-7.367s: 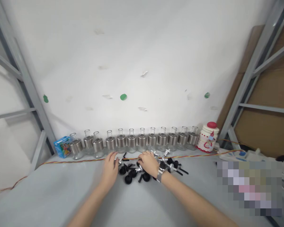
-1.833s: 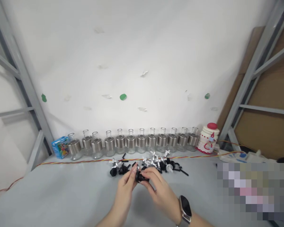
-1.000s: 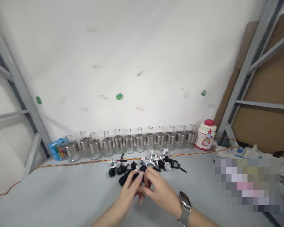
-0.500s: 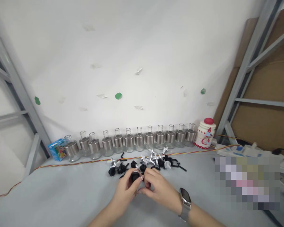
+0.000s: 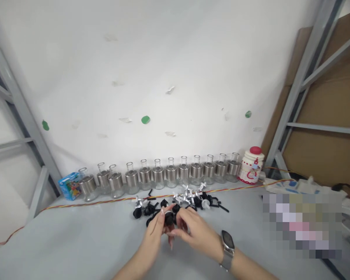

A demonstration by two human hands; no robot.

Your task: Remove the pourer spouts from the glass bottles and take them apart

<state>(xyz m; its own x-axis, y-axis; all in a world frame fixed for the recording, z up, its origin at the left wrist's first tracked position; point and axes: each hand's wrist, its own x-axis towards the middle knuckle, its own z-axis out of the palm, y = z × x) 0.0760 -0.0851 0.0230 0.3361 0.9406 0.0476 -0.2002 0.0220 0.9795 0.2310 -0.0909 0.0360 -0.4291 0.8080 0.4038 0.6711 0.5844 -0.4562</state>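
A round black part [image 5: 169,219] was held over the desk [image 5: 84,241], pinched by the left hand's [image 5: 155,228] fingers; the right hand's [image 5: 194,227] fingers curled beside it, their grip unclear; bottles [image 5: 158,172] stood behind.

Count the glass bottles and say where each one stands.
12. The bottles stand in a row along the wall, between the blue box and the red-topped jar; none seems hidden.

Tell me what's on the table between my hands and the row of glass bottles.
In the head view, scattered black parts and silver-white parts lie there, plus a twisted red-and-yellow wire running along in front of the glass bottles.
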